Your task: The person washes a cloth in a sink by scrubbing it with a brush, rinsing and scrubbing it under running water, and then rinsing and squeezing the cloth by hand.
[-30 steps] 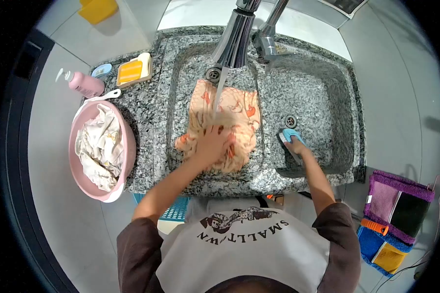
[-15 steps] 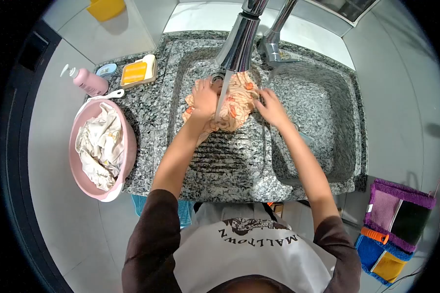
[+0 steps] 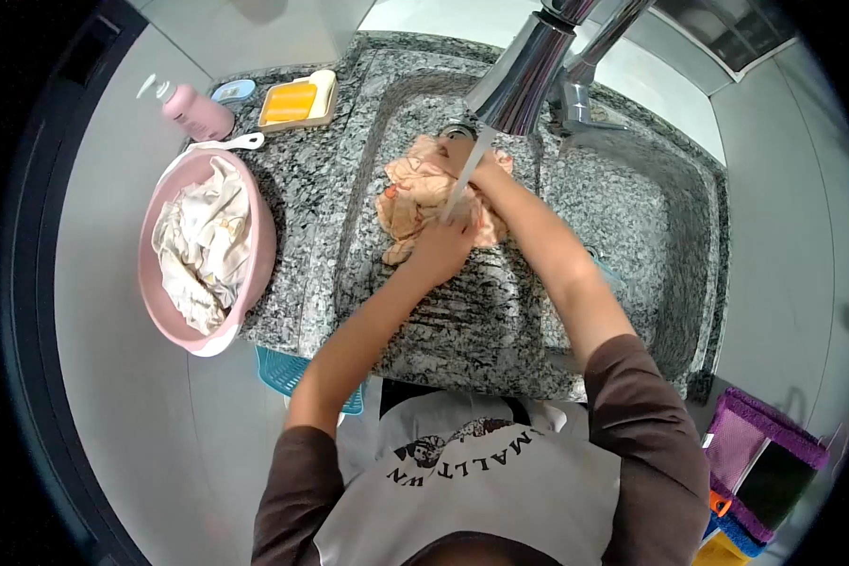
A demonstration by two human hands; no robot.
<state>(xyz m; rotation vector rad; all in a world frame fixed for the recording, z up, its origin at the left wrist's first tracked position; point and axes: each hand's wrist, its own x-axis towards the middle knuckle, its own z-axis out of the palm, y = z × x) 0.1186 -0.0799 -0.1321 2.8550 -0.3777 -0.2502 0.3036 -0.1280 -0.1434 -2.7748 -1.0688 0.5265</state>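
Note:
A wet peach-coloured cloth [image 3: 410, 193] with orange-red spots lies bunched in the left basin of the granite sink [image 3: 424, 354]. Water runs onto it from the chrome faucet [image 3: 524, 80]. My left hand [image 3: 446, 250] grips the cloth's near side, its fingertips sunk in the folds. At the far side, close to the drain [image 3: 457, 131], my right hand [image 3: 464, 160] is closed on the cloth, with the stream passing in front of it. Some fingers of both hands are hidden by fabric and water.
Left on the counter stand a pink basin [image 3: 264, 231] holding white cloth [image 3: 203, 241], a white-handled brush [image 3: 241, 141], a pink pump bottle [image 3: 198, 113] and a soap dish [image 3: 311, 121] with orange and pale bars. A second basin [image 3: 632, 236] is at right.
My right hand has moved left and away from me, from beside the cloth onto its far part. My left hand has come nearer to me. The cloth is more bunched; the view has shifted.

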